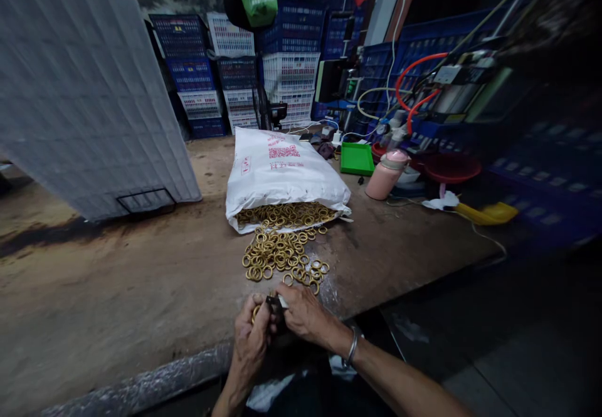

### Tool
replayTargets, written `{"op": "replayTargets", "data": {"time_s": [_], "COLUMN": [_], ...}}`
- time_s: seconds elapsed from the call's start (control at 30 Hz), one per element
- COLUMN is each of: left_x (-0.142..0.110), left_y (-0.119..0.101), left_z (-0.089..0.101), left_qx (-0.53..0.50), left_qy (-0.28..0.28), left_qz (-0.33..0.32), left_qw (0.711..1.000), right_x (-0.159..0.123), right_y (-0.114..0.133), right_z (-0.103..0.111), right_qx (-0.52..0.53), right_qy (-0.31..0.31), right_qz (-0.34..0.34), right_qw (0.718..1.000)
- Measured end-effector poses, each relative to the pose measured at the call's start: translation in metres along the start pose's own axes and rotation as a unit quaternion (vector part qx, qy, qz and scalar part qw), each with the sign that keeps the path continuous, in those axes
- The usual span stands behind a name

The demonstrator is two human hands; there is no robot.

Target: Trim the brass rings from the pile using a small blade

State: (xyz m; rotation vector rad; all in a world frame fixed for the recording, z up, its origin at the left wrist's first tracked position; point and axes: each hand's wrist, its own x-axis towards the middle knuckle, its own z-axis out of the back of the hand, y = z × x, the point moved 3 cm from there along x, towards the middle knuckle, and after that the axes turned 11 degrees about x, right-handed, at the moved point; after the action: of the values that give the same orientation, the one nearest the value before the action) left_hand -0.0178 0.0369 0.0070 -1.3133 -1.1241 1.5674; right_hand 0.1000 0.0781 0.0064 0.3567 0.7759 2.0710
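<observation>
Near the table's front edge, my left hand is closed around a brass-coloured ring, part of which shows between the fingers. My right hand, with a silver bracelet on its wrist, grips a small dark tool with a pale part against the thumb. Its kind cannot be made out. The tool meets the fingers of my left hand. Just beyond both hands lies a loose heap of brass rings, spilling from the open mouth of a white woven sack with red print.
A grey-white padded panel stands on the table at left. To the right are a green tray, a pink bottle, a red dish and a machine with red hoses. Stacked crates line the back.
</observation>
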Motion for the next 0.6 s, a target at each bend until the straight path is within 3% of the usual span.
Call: {"op": "replayTargets", "data": {"time_s": [0.17, 0.27, 0.4, 0.5, 0.6], "left_x": [-0.017, -0.039, -0.056, -0.055, -0.052], "left_y": [-0.002, 0.002, 0.037, 0.077, 0.104], "left_z": [0.004, -0.001, -0.006, -0.001, 0.002], "left_qx": [-0.008, -0.041, -0.091, -0.111, -0.132], "left_qy": [0.043, 0.125, 0.222, 0.203, 0.142], "left_qz": [-0.001, 0.029, 0.123, 0.227, 0.310], "left_qw": [0.999, 0.991, 0.963, 0.946, 0.931], "right_x": [-0.002, -0.003, -0.004, -0.009, -0.018], "right_y": [0.008, 0.003, -0.024, -0.057, -0.085], "right_z": [0.010, 0.019, 0.042, 0.062, 0.073], "right_qx": [-0.037, -0.044, -0.008, 0.035, 0.032], "right_qy": [-0.015, -0.047, -0.144, -0.233, -0.262], "right_qz": [-0.030, -0.056, -0.099, -0.151, -0.198], "right_qw": [0.999, 0.996, 0.985, 0.960, 0.944]}}
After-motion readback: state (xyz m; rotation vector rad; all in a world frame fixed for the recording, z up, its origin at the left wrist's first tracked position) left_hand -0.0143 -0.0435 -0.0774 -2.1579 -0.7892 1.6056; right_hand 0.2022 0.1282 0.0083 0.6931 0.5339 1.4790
